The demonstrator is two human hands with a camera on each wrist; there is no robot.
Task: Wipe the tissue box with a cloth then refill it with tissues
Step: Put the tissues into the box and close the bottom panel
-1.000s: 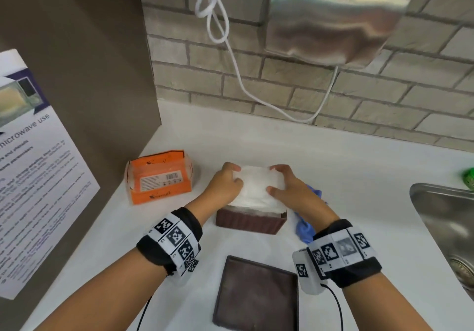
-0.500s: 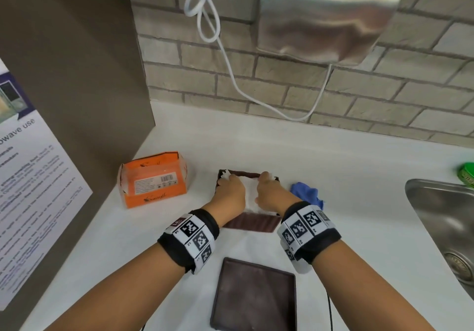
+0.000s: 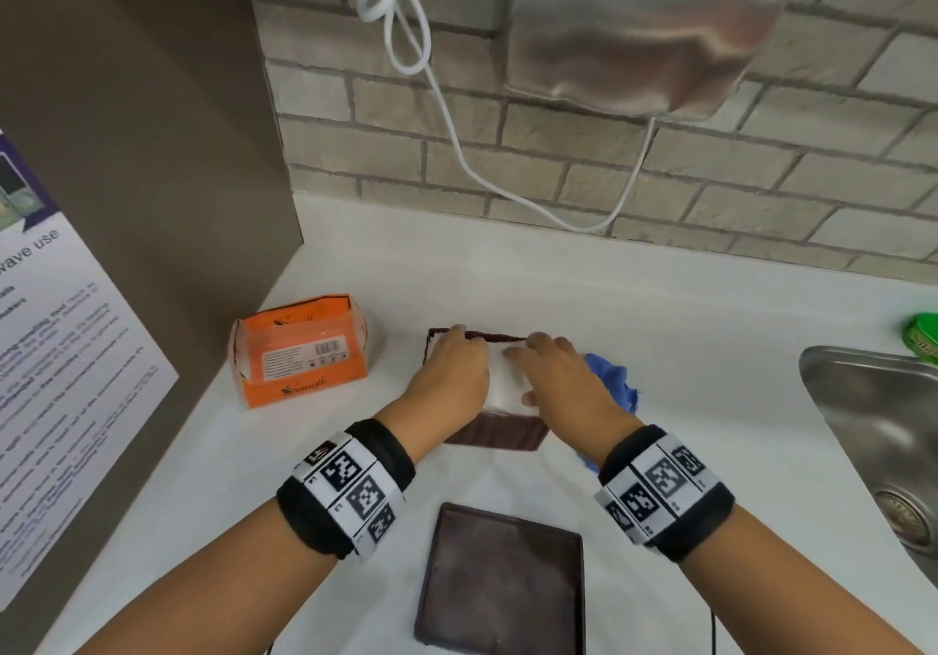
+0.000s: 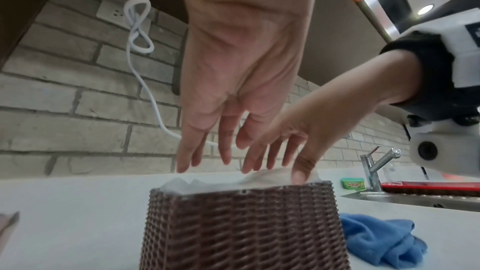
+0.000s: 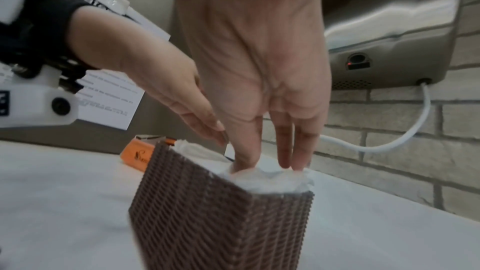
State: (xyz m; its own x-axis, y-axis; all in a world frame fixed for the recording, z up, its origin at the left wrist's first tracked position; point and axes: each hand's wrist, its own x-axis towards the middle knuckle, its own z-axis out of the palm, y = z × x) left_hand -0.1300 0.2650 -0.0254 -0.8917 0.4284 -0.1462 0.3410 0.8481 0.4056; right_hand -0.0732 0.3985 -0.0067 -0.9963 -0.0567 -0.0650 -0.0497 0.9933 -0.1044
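Head view
Tissue box: a brown woven box, open at the top, stands on the white tabletop in front of the person, between the orange pack and the blue cloth.
Tissues: a white stack fills the box's open top.
Left hand: lies palm down on the left part of the tissues, fingers extended, grasping nothing.
Right hand: lies palm down on the right part of the tissues, fingers extended, grasping nothing.
Lid: a flat brown panel lies on the tabletop nearer the person, apart from the box.
Blue cloth: crumpled, just beside the box's right side, partly hidden by the right wrist.
Orange pack: left of the box, apart from it.
Surroundings: a steel hand dryer on the brick wall, a sink at the right.

Left wrist view
Left hand: straight, relaxed fingers point down at the tissues, which stand slightly above the box rim.
Right hand: its thumb presses the tissues at the right rim.
Cloth: on the tabletop, right of the box.

Right wrist view
Right hand: straight fingertips sink into the tissues.
Left hand: fingers extended over the far side of the box.
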